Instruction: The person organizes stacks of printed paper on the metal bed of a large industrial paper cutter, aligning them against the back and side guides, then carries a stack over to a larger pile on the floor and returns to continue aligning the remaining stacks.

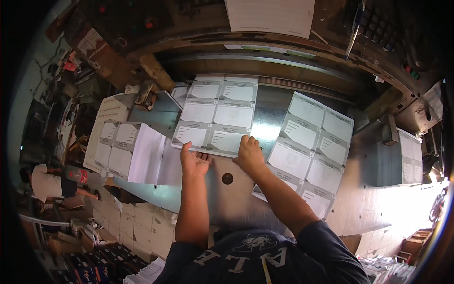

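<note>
A stack of printed sheets (215,113), grey with white form panels, lies on the steel machine table (236,194) and reaches back under the cutter bar. My left hand (194,162) touches the stack's near edge with the thumb on top and the fingers curled below. My right hand (249,154) rests flat on the near right corner of the same stack. A second, angled stack (309,146) lies just right of my right forearm. A third stack (127,151) with fanned white sides sits left of my left hand.
The cutter's beam (265,59) crosses the back, with a lined sheet (272,16) above it. More printed piles (409,156) sit at the far right. A round hole (227,178) marks the table. Another person (49,182) is seated at the lower left among boxes and paper bundles.
</note>
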`<state>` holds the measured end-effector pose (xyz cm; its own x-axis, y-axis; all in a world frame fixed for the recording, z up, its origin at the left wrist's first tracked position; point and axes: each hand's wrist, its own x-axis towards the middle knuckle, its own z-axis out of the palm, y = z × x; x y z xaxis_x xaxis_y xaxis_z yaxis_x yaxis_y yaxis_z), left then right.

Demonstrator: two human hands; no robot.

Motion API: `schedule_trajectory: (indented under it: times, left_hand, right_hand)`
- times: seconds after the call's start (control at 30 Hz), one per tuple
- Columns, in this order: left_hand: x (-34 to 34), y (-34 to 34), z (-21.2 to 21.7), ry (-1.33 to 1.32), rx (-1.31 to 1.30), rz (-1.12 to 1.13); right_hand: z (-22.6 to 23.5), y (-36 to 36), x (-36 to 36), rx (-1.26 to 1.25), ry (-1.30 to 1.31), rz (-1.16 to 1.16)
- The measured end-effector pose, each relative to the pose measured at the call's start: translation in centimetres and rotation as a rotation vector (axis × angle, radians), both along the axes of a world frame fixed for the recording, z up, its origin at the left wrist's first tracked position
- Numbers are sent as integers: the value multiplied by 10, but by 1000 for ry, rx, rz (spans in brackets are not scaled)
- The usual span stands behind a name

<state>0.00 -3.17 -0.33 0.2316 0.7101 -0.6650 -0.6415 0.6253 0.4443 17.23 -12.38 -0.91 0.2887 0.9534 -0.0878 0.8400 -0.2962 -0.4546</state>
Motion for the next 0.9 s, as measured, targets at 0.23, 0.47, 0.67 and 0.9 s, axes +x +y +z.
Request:
schedule_trajectory:
  times: [0.23,0.47,0.67,0.9]
  left_hand:
    - [3,5,-5,201,10,10]
    - [116,61,-19,1282,1250,-208]
    - [211,129,-2,1883,1332,-486]
    - [167,120,-55,1867,1170,-731]
  right_hand:
    - [9,3,4,-29,-4,18]
    - [11,3,4,25,86,27]
    - [-2,0,13,136,118,96]
    - [-9,-2,11,158,105,115]
